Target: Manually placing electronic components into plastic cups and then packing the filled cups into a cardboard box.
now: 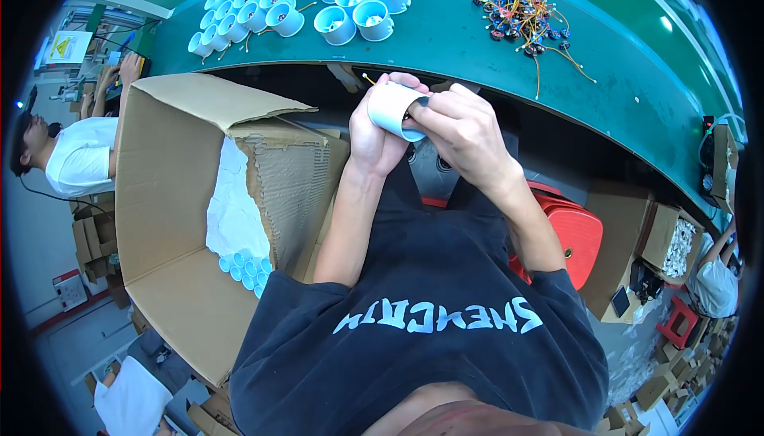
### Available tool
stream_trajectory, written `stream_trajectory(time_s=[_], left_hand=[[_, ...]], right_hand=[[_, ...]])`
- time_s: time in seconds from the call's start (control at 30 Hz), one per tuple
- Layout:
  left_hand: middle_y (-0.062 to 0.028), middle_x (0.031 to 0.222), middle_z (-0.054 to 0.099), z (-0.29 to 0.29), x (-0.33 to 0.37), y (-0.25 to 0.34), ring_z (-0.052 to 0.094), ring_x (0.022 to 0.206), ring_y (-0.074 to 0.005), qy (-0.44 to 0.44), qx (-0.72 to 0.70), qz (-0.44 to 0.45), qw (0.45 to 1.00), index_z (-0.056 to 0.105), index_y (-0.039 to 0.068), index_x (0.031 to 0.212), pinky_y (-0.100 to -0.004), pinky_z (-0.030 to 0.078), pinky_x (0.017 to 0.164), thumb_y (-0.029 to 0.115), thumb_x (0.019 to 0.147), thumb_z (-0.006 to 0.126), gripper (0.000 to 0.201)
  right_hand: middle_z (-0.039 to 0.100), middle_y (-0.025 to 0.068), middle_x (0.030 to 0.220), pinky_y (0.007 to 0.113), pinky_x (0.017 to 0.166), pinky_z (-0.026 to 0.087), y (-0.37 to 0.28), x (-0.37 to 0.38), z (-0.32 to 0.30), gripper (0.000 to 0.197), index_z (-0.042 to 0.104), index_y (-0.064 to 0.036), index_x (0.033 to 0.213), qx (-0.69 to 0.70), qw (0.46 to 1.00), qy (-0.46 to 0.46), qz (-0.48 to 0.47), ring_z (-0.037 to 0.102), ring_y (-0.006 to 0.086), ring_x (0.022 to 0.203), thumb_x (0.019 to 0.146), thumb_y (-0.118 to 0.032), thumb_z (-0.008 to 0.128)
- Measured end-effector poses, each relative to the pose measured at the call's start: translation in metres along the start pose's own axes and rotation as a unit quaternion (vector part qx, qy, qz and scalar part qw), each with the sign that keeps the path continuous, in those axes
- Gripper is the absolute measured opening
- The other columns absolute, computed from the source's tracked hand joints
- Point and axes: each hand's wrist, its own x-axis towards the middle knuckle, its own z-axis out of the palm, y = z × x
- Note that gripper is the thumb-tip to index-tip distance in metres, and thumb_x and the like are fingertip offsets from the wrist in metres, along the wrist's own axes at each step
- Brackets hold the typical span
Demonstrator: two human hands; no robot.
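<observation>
My left hand (371,138) is closed around a light blue plastic cup (388,108), lying on its side with its mouth toward the right. A thin yellow wire (368,79) with a pale tip pokes out beyond the cup's far left end. The fingers of my right hand (471,135) are bent together and reach into the mouth; whatever they grip inside is hidden. Both hands are just off the near edge of the green workbench (446,38). On it stand several similar cups (372,20) in two groups, some with wires trailing out.
A tangled pile of small wired parts (521,18) lies on the bench. To my left, a big open carton (171,189) contains more blue cups (245,270) beside white sheeting. A red stool (574,237) is near my right side. Other people work at left and right.
</observation>
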Motion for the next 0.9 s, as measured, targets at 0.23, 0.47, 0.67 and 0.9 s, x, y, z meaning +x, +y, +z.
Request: stream_trajectory(time_s=[0.23, 0.47, 0.67, 0.9], left_hand=[[-0.0144, 0.104, 0.062, 0.005, 0.000, 0.011, 0.059, 0.100, -0.0256, -0.016, 0.013, 0.018, 1.000, 0.058, -0.002, 0.111, -0.0369, 0.048, 0.091, 0.031, 0.104, 0.030, 0.044], [-0.0132, 0.103, 0.063, 0.019, -0.005, 0.014, 0.060, 0.099, -0.0223, -0.003, 0.202, 0.122, 0.972, 0.057, -0.006, 0.120, -0.0344, 0.048, 0.089, 0.036, 0.105, 0.029, 0.052], [-0.0100, 0.098, 0.065, 0.013, -0.009, 0.048, 0.062, 0.089, -0.0169, 0.002, 0.630, 0.168, 0.758, 0.067, -0.002, 0.110, -0.0291, 0.049, 0.080, 0.025, 0.100, 0.052, 0.033], [-0.0095, 0.095, 0.065, 0.019, -0.031, 0.045, 0.064, 0.082, -0.0150, 0.097, 0.698, 0.268, 0.657, 0.071, 0.000, 0.101, -0.0274, 0.051, 0.069, 0.011, 0.088, 0.068, 0.017]], right_hand=[[0.059, 0.0064, 0.080, 0.030, 0.068, 0.048, -0.022, -0.008, -0.003, 0.046, 0.065, -0.0023, 0.110, 0.016, 0.987, 0.046, 0.155, 0.059, 0.0194, 0.073, 0.068, -0.011, 0.082], [0.062, 0.0142, 0.112, 0.034, 0.082, 0.052, -0.029, -0.007, 0.028, 0.071, 0.054, -0.0035, 0.127, 0.274, 0.914, 0.143, 0.264, 0.064, 0.0251, 0.097, 0.064, -0.015, 0.086], [0.060, 0.0167, 0.119, 0.037, 0.086, 0.052, -0.018, -0.023, 0.029, 0.067, 0.053, -0.0030, 0.128, 0.212, 0.945, 0.072, 0.240, 0.063, 0.0286, 0.105, 0.068, -0.007, 0.083], [0.059, 0.0172, 0.117, 0.036, 0.083, 0.053, -0.032, -0.009, 0.037, 0.066, 0.055, -0.0046, 0.129, 0.057, 0.974, 0.061, 0.212, 0.064, 0.0287, 0.101, 0.069, -0.003, 0.080]])
